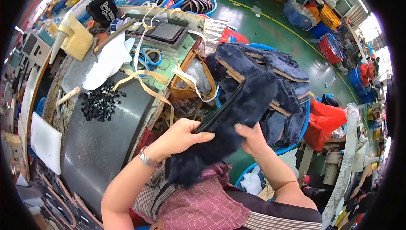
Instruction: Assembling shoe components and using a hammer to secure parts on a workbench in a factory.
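A long dark navy strip of plush fur (230, 124) stretches between my hands, running from my lap up toward the right. A dark seam or edge shows along its left side. My left hand (186, 135) grips that left edge with the thumb on top; a metal watch band is on the wrist. On the strip's other side, my right hand (252, 139) pinches the edge, thumb on the fur and its other fingers mostly hidden. Beyond the strip, more navy fur pieces (292, 67) with tan undersides are heaped in a blue basket (305, 122).
To the left, a dark slab (105, 145) bears many small black pieces (100, 104). Blue-handled scissors (148, 59), pale tape strips (146, 84) and a white sheet (109, 65) lie farther back. A tan box (182, 90) sits beside the bench; a red bag (323, 122) is at right.
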`<state>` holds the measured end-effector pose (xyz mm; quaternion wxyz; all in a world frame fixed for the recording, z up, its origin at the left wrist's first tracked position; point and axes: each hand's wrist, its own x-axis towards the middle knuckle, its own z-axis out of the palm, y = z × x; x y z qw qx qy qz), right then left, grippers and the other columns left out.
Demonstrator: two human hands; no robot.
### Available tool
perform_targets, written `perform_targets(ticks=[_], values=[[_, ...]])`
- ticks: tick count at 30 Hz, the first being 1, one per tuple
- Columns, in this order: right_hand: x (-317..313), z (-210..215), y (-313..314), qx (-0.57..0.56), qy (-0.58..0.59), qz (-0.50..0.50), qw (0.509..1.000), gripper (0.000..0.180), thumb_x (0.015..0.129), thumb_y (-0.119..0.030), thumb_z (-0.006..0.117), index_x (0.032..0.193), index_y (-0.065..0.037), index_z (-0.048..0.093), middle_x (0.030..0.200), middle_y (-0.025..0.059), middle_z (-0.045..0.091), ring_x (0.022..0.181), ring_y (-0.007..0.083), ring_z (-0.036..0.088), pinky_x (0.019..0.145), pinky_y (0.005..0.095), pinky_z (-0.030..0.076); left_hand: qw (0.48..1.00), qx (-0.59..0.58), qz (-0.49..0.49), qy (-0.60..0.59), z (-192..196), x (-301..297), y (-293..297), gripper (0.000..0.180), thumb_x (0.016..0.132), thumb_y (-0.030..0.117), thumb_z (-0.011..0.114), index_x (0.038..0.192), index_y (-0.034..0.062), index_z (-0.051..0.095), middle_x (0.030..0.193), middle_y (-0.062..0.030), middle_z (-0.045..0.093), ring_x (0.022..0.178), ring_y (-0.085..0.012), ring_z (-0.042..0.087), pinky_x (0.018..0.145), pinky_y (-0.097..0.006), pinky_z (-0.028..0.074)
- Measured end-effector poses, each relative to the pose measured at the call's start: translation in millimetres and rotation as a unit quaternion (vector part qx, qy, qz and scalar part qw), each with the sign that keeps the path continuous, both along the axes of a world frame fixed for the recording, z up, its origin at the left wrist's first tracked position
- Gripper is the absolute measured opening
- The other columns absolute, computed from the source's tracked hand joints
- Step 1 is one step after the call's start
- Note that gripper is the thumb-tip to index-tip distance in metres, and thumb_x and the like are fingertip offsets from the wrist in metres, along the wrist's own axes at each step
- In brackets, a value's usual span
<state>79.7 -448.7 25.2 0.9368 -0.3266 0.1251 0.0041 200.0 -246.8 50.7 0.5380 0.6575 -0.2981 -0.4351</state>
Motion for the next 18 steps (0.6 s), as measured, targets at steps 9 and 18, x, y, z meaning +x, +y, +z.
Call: perform_targets(ticks=[9, 18], values=[[21.5, 11.8, 6.8, -0.564, -0.360, 0.034, 0.742, 0.004, 0.074, -0.013, 0.071, 0.078, -0.011, 0.072, 0.097, 0.0060, 0.068, 0.114, 0.0263, 0.053, 0.110, 0.0465, 0.025, 0.678, -0.111, 0.205, -0.697, -15.3, -20.9, 29.5, 0.026, 0.063, 0.003, 0.062, 0.088, 0.0070, 0.062, 0.089, -0.0051, 0.057, 0.087, -0.0252, 0.058, 0.080, -0.043, 0.048], [29.2, -1.1, 15.9, -0.368, -0.416, 0.079, 0.828, 0.012, 0.082, -0.016, 0.066, 0.089, -0.007, 0.068, 0.100, 0.0106, 0.065, 0.104, 0.0297, 0.057, 0.105, 0.0518, 0.031, 0.736, -0.186, 0.158, -0.632, -1.7, -29.0, 36.6, 0.021, 0.067, 0.004, 0.063, 0.088, 0.0041, 0.064, 0.087, -0.0070, 0.063, 0.080, -0.0245, 0.060, 0.073, -0.039, 0.049]])
